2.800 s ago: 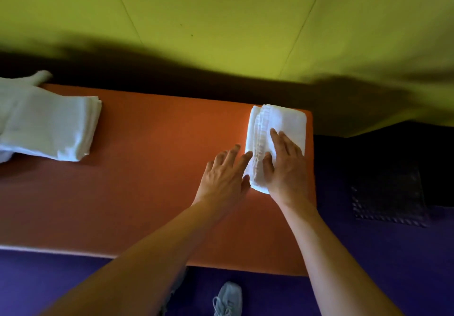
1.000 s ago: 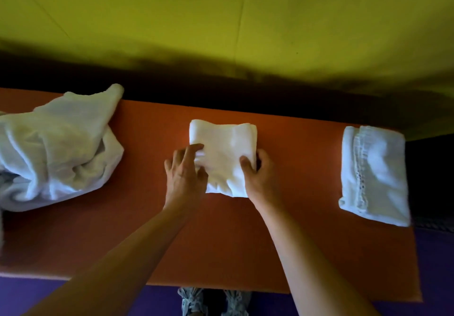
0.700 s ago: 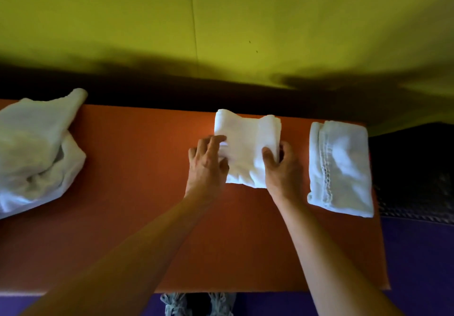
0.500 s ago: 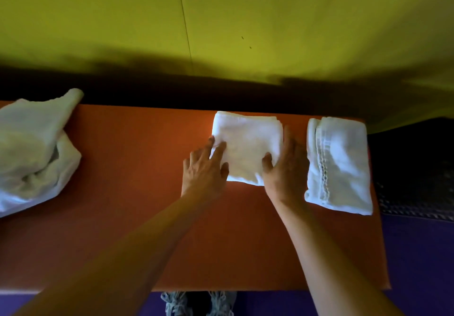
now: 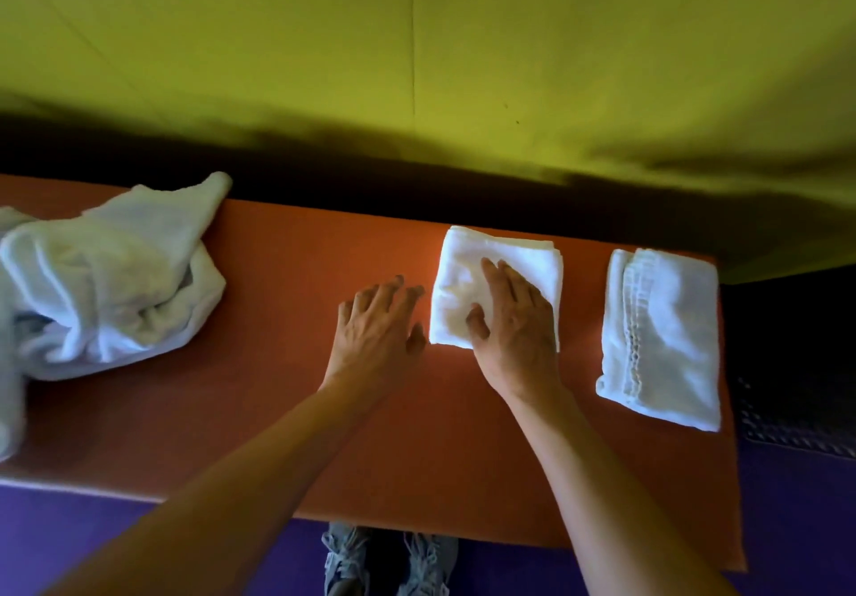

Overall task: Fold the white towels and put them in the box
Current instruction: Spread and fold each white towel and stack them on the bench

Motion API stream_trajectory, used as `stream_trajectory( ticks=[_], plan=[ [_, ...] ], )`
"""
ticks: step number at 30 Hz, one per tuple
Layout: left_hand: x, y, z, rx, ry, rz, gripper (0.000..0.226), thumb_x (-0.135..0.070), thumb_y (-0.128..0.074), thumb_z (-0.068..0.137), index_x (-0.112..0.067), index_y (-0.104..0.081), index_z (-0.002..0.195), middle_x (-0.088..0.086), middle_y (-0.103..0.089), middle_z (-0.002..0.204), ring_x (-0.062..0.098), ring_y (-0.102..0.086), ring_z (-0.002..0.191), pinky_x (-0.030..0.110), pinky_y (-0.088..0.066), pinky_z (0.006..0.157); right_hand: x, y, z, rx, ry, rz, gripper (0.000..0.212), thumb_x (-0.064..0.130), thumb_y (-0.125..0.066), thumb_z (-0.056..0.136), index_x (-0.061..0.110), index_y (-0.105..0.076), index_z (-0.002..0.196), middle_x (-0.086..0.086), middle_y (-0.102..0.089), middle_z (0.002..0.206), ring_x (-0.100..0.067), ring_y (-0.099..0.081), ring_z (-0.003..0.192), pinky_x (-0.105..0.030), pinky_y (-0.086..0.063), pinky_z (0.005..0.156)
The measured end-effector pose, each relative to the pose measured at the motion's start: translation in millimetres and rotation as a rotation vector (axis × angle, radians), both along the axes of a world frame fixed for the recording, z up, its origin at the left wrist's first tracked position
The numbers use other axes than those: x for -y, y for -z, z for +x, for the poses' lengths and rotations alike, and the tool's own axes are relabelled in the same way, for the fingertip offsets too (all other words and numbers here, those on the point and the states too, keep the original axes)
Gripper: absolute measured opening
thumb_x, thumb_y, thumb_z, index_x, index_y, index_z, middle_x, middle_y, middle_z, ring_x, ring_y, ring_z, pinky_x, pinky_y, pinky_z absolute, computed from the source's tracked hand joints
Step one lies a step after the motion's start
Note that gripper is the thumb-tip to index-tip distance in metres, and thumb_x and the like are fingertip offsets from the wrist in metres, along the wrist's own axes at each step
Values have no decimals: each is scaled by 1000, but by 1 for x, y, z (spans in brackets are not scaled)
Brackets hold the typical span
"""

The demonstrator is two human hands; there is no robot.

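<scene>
A small folded white towel [image 5: 523, 257] lies on the orange table [image 5: 287, 401], right of centre. My right hand [image 5: 514, 322] presses flat on it with straight fingers. My left hand [image 5: 375, 327] rests flat on the table just left of that towel, fingertips close to its edge. A second folded white towel [image 5: 662, 340] with a stitched band lies at the table's right end. A crumpled heap of white towels [image 5: 111, 276] sits at the left. No box is in view.
A yellow-green wall [image 5: 417, 39] rises behind the table. The floor is purple [image 5: 796, 526], with a dark studded mat [image 5: 796, 419] at the right. My shoes [image 5: 389, 563] show below the table's near edge.
My right hand has slid from the small towel's right edge onto its top. My left hand has come off the towel onto the table. The gap to the right-hand towel looks wider.
</scene>
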State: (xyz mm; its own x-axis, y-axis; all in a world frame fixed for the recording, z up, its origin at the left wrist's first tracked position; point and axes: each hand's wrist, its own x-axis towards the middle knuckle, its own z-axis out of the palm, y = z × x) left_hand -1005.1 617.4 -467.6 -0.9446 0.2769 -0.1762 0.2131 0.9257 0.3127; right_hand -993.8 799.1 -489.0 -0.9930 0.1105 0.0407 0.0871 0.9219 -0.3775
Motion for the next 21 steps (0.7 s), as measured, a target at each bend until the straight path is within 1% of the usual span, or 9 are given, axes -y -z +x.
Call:
stream_trajectory(
  ticks=[3,6,10,13,16,18,21],
  plan=[
    [27,-24,6,-55,-27,24,39,-26,-63,91,-19,-57,128,7,-53,137,31,-52,121,46,-43,95,28,-18,-8,-37,-6,-58,52,23,-65,92,9,-53,141,-15,-60,138,-33,-58,126,-47,-49,102],
    [62,-45,10,-110,-87,35,39,-27,-64,89,-22,-58,127,5,-54,133,29,-51,118,44,-42,96,61,-36,-14,-16,-56,-97,52,23,-60,92,13,-50,142,-11,-59,137,-30,-56,125,-43,-46,100],
    [121,-62,13,-122,-165,17,39,-26,-61,87,-23,-58,126,4,-54,130,29,-51,117,45,-43,97,115,-53,-22,20,-121,-111,52,25,-55,94,17,-47,145,-8,-57,137,-27,-55,122,-41,-45,97],
    [173,-64,16,-90,-210,-3,38,-28,-60,87,-23,-56,125,3,-52,132,29,-49,117,44,-42,98,158,-60,-27,21,-160,-145,51,26,-52,95,17,-47,145,-8,-56,138,-26,-54,124,-41,-48,98],
    [227,-60,21,-75,-240,-26,39,-33,-62,89,-25,-53,127,1,-50,134,28,-48,118,43,-40,98,205,-63,-32,40,-181,-171,49,27,-52,97,19,-46,146,-4,-54,141,-22,-52,128,-40,-48,100],
    [266,-55,25,-78,-253,-43,42,-33,-65,89,-26,-54,128,2,-51,136,29,-49,120,44,-39,99,240,-60,-33,62,-188,-203,49,28,-51,98,21,-44,146,-3,-52,142,-21,-52,127,-43,-51,98],
    [321,-44,30,-66,-265,-101,52,-25,-71,84,-25,-53,132,7,-51,139,34,-51,121,48,-41,98,291,-52,-32,73,-212,-238,49,28,-52,97,21,-44,145,-3,-53,138,-21,-54,122,-44,-53,91]
  ],
)
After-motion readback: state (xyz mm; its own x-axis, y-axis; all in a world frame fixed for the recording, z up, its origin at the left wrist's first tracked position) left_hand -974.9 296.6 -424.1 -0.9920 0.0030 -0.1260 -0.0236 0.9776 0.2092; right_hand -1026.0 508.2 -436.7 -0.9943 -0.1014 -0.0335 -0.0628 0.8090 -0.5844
